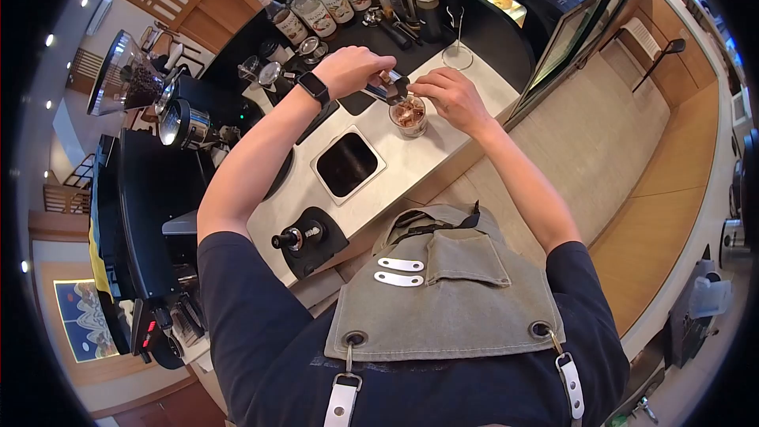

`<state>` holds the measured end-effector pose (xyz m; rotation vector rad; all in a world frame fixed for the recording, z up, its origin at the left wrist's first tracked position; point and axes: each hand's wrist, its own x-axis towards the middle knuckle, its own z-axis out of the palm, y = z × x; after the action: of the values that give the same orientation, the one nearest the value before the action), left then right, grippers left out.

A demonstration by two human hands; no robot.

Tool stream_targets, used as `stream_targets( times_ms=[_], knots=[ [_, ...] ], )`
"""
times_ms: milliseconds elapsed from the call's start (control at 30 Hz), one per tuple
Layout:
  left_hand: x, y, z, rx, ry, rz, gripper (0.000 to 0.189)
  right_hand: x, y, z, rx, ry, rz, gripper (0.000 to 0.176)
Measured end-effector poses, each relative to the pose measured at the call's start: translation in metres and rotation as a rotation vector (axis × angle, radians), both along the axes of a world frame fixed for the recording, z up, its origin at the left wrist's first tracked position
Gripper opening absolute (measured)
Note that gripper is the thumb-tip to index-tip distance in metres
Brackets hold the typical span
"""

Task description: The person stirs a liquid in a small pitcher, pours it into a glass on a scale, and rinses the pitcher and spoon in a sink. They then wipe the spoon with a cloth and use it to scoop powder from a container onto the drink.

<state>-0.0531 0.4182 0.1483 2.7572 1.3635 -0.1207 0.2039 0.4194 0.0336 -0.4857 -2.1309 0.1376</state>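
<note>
My left hand [353, 73], with a black watch on the wrist, is closed around a small metal pitcher [389, 88]. The pitcher is tilted over a clear glass [409, 120] that holds ice and brown liquid. My right hand [452, 97] is at the rim of the glass on its right side, fingers pinched together. What those fingers hold, if anything, is hidden. The glass stands upright on the white counter [456, 126].
Several syrup bottles [314, 9] line the back. A square bin opening [348, 164] is set into the counter, with a tamper [292, 238] on a black mat in front. A coffee grinder [130, 83] and a black machine [154, 190] stand at left. A whisk-like tool [457, 51] is behind my right hand.
</note>
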Motion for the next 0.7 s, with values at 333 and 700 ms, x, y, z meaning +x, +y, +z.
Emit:
stream_targets(
  times_ms=[333,700],
  knots=[
    [0.015,0.005,0.0,0.047,0.085,-0.077,0.019,0.006,0.0,-0.002,-0.047,-0.012,-0.025,0.036],
    [0.023,0.005,-0.005,0.068,0.095,-0.091,0.02,0.007,-0.003,-0.011,-0.115,-0.056,-0.041,0.038]
  ],
)
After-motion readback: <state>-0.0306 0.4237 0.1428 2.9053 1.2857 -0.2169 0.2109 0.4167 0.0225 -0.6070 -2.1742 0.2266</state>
